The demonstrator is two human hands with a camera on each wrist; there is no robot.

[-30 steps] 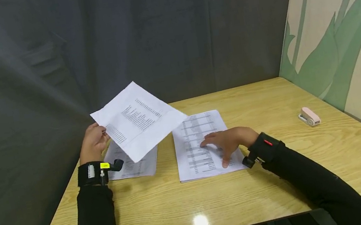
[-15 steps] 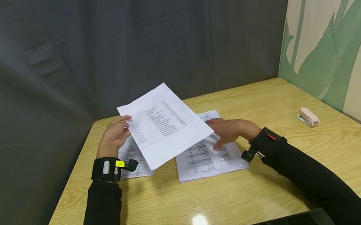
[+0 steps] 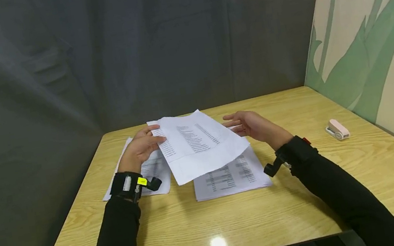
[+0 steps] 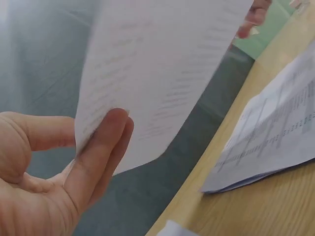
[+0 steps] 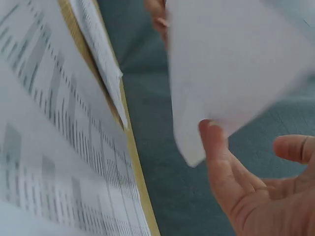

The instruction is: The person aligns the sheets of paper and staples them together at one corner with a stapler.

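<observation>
The fingers of the left hand pinch the near left edge of a printed sheet, thumb on top and fingertips underneath, and hold it in the air, tilted, over the middle of the counter. The right hand is beside the sheet's far right edge with its fingers straight and spread; in the right wrist view one fingertip seems to touch the paper's corner, but none of them curls round it.

Judging by how things lie, the sheet is midway between two stacks: a smaller stack of printed pages lies toward the counter's left edge, under the left wrist, and a larger stack lies flat at the centre, partly under the raised sheet. The sheet is not yet set down on either, and both stacks lie flat and fairly squared. A small pink stapler sits well apart near the right edge, untouched.

The raised sheet hides the far half of the centre stack, so how neatly its pages line up there cannot be told. The print is rows of small text in columns, too fine to read. Both wrist views are blurred, and the sheet's far corner is cut off in them. How many pages each stack has cannot be made out.
</observation>
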